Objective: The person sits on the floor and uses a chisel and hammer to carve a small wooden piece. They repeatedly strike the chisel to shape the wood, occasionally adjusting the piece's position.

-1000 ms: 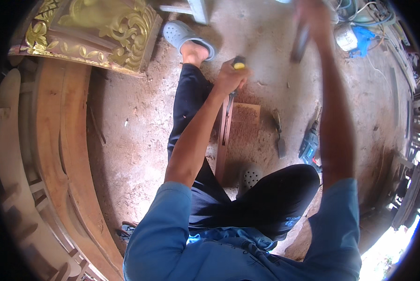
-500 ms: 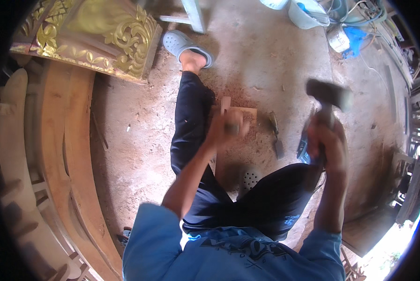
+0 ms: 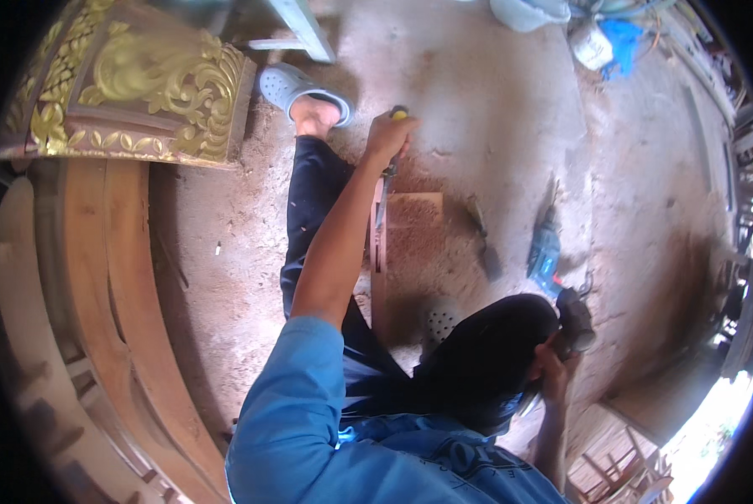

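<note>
My left hand is stretched forward, its fingers wrapped round the dark and yellow handle of a chisel. The metal blade points back toward me, lying along a narrow wooden strip with a slot cut in it. That strip runs between my legs, against a flat wooden block on the floor. Beside my right knee, my right hand grips a hammer close below its dark head. Part of the hammer's handle is hidden by the hand and leg.
A blue power drill lies on the floor at right, and a dark hand tool lies nearer the block. Carved gilded panelwork and long wooden beams fill the left. A white container stands at far right.
My left hand has moved forward with the chisel, which now slants back along the strip. My right hand has lowered the hammer from near the drill to beside my knee.
</note>
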`<state>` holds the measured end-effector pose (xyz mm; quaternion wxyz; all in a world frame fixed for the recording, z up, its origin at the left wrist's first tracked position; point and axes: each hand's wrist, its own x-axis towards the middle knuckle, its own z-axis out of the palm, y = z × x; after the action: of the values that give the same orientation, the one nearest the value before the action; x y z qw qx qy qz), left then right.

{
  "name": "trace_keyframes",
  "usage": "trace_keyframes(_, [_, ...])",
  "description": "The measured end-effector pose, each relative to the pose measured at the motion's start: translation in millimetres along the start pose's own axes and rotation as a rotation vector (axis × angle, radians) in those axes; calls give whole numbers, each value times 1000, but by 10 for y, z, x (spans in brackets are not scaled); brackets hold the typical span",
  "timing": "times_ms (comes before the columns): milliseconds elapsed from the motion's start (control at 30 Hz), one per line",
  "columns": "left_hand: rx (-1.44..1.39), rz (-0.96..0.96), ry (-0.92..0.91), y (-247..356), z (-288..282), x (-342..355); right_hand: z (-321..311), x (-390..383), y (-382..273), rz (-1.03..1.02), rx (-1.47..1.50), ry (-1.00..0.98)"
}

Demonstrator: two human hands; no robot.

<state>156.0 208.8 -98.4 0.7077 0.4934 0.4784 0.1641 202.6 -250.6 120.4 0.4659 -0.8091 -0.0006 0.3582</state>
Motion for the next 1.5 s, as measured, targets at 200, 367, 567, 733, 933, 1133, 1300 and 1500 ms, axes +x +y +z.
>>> trace_keyframes(200, [-94,258,-16,295,-77,-746,128,165,-225,-4,-34,-110])
trace_keyframes(367, [-153,302,72,497,-93,-788,355,210,-603,-2,-250,-181])
trace_keyframes(567, [-124,336,0,427,-132,-854,750,418,-1386,-154,-414,-127])
trace_keyframes(733, [-152,236,38,245,-119,-862,913,612,-2151,-701,-221,-267])
trace_keyframes(933, [-146,294,49,41,-144,-583,1461,1463,-3353,-1311,-353,20])
trace_keyframes(1133, [-135,367,41,-91,-149,-545,2916,2392,-1733,-786,-1145,-367])
trace_keyframes(1300, [-245,437,-15,-255,-171,-576,2399,2529,-1591,-940,-1183,-443])
trace_keyframes(1500, [-101,195,14,-293,-221,-629,2494,2484,-3009,-797,14,-262])
